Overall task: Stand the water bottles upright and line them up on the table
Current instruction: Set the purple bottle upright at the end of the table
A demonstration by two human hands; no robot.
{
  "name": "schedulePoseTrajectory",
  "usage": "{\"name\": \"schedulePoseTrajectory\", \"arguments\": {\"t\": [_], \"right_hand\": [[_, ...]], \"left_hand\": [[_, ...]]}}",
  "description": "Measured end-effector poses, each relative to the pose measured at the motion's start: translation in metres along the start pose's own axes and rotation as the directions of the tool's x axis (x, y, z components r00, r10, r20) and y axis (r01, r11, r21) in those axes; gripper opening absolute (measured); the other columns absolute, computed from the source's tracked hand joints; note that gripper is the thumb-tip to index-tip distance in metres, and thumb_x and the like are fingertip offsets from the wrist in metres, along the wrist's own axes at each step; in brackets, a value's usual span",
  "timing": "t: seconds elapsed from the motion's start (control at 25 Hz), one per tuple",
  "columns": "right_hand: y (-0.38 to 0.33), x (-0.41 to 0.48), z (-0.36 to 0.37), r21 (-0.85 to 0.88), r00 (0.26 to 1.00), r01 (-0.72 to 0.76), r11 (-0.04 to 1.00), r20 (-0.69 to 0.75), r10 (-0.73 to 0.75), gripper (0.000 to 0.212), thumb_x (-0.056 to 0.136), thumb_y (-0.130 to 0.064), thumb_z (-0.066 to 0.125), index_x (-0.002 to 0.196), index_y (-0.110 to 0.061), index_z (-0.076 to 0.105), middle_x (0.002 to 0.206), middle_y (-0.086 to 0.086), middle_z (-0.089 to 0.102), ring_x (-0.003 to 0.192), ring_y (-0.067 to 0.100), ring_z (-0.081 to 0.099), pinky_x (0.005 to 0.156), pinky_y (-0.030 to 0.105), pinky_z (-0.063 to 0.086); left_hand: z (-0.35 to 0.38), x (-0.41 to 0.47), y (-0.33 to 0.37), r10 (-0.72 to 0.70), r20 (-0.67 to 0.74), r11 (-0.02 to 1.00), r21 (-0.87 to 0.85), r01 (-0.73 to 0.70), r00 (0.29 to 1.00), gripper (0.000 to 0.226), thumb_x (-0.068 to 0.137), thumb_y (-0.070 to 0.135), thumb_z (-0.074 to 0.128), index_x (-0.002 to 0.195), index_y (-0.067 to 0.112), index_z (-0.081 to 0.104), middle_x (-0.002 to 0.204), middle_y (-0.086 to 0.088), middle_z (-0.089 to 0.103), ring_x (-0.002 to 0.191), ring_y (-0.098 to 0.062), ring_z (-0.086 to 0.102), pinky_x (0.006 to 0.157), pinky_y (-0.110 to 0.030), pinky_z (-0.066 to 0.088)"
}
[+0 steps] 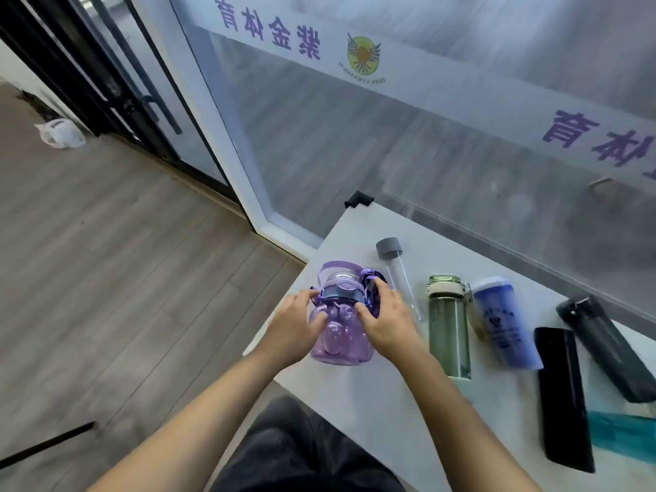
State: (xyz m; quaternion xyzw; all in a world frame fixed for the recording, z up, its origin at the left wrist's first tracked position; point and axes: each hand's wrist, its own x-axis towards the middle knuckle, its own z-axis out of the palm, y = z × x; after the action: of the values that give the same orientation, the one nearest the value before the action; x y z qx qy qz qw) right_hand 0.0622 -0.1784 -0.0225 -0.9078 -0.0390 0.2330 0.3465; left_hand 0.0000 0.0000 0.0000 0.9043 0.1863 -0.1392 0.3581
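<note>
A round purple bottle (340,335) with a strap and a blue-grey lid stands upright near the left edge of the white table (390,403). My left hand (294,323) grips its left side and my right hand (385,319) grips its right side by the lid. To its right stand a slim clear bottle with a grey cap (401,275), a green bottle (448,324) and a blue tumbler (504,321). Further right are a black flask (564,395), a dark grey bottle (603,346) and a teal bottle (624,435) at the frame edge.
A frosted glass wall (426,143) with purple lettering runs close behind the table. The table's black-capped far corner (359,199) sits by a glass door frame. Wood floor (106,261) lies to the left, with a white plastic bag (60,133) by the wall.
</note>
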Motion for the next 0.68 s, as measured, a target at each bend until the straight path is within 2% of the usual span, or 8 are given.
{"name": "schedulePoseTrajectory", "arguments": {"t": [0.08, 0.16, 0.24, 0.32, 0.4, 0.56, 0.6, 0.68], "right_hand": [[0.0, 0.02, 0.007, 0.0, 0.992, -0.107, 0.994, 0.064, 0.107, 0.073, 0.098, -0.045, 0.054, 0.159, -0.021, 0.021, 0.153, 0.013, 0.037, 0.141, 0.032, 0.038, 0.117, 0.044, 0.03], [0.002, 0.036, 0.017, 0.01, 0.97, -0.202, 0.979, 0.138, 0.198, 0.075, 0.099, -0.05, 0.05, 0.159, -0.018, 0.019, 0.157, 0.015, 0.032, 0.144, 0.033, 0.035, 0.118, 0.044, 0.03], [0.004, 0.05, 0.03, 0.102, 0.944, -0.296, 0.95, 0.183, 0.275, 0.069, 0.1, -0.052, 0.048, 0.155, -0.015, 0.028, 0.158, 0.017, 0.031, 0.144, 0.033, 0.035, 0.116, 0.042, 0.032], [0.006, 0.059, 0.036, 0.218, 0.926, -0.362, 0.906, 0.198, 0.322, 0.056, 0.097, -0.056, 0.049, 0.137, -0.016, 0.046, 0.15, 0.019, 0.041, 0.135, 0.034, 0.045, 0.111, 0.042, 0.039], [0.006, 0.063, 0.04, 0.324, 0.911, -0.409, 0.853, 0.209, 0.357, 0.061, 0.092, -0.061, 0.053, 0.13, -0.014, 0.053, 0.141, 0.016, 0.05, 0.126, 0.032, 0.052, 0.107, 0.045, 0.044], [-0.003, 0.062, 0.04, 0.468, 0.915, -0.402, 0.787, 0.185, 0.358, 0.093, 0.069, -0.074, 0.064, 0.14, -0.015, 0.051, 0.136, 0.003, 0.054, 0.127, 0.024, 0.053, 0.107, 0.046, 0.046], [-0.004, 0.063, 0.039, 0.522, 0.928, -0.368, 0.77, 0.153, 0.341, 0.088, 0.069, -0.071, 0.067, 0.135, -0.015, 0.054, 0.132, 0.002, 0.059, 0.124, 0.024, 0.056, 0.105, 0.046, 0.048], [-0.008, 0.064, 0.035, 0.629, 0.952, -0.27, 0.729, 0.06, 0.301, 0.056, 0.082, -0.052, 0.073, 0.122, -0.015, 0.06, 0.12, 0.002, 0.067, 0.117, 0.023, 0.062, 0.101, 0.04, 0.051]], "left_hand": [[0.004, 0.023, 0.003, -0.102, 0.061, 0.988, -0.11, 0.108, 0.993, 0.043, 0.097, 0.029, 0.054, 0.138, 0.017, 0.048, 0.135, -0.005, 0.054, 0.126, -0.021, 0.05, 0.092, -0.025, 0.036], [0.005, 0.044, 0.006, -0.224, 0.118, 0.957, -0.164, 0.241, 0.968, 0.035, 0.097, 0.024, 0.054, 0.13, 0.013, 0.049, 0.119, -0.002, 0.059, 0.119, -0.026, 0.053, 0.088, -0.027, 0.036], [0.008, 0.063, 0.005, -0.313, 0.183, 0.908, -0.23, 0.35, 0.932, 0.006, 0.098, 0.025, 0.052, 0.103, 0.024, 0.049, 0.093, 0.009, 0.052, 0.103, -0.025, 0.053, 0.088, -0.033, 0.041], [0.008, 0.076, 0.004, -0.338, 0.248, 0.866, -0.297, 0.403, 0.908, 0.011, 0.094, 0.031, 0.052, 0.087, 0.023, 0.051, 0.089, 0.003, 0.057, 0.093, -0.026, 0.056, 0.092, -0.044, 0.05], [0.011, 0.087, -0.001, -0.348, 0.316, 0.818, -0.357, 0.451, 0.883, 0.028, 0.087, 0.037, 0.055, 0.099, 0.013, 0.062, 0.104, -0.012, 0.067, 0.093, -0.029, 0.066, 0.092, -0.049, 0.054], [0.007, 0.092, 0.005, -0.333, 0.303, 0.738, -0.506, 0.447, 0.893, 0.008, 0.09, 0.016, 0.06, 0.089, 0.022, 0.065, 0.096, -0.002, 0.069, 0.083, -0.019, 0.065, 0.078, -0.036, 0.055], [0.007, 0.094, 0.004, -0.326, 0.276, 0.712, -0.557, 0.427, 0.904, 0.012, 0.091, 0.012, 0.06, 0.091, 0.023, 0.064, 0.096, -0.001, 0.069, 0.082, -0.017, 0.064, 0.074, -0.033, 0.053], [0.002, 0.098, 0.005, -0.315, 0.203, 0.673, -0.641, 0.369, 0.927, 0.019, 0.092, 0.011, 0.062, 0.11, 0.016, 0.062, 0.105, -0.003, 0.067, 0.081, -0.012, 0.061, 0.073, -0.031, 0.05]]}}
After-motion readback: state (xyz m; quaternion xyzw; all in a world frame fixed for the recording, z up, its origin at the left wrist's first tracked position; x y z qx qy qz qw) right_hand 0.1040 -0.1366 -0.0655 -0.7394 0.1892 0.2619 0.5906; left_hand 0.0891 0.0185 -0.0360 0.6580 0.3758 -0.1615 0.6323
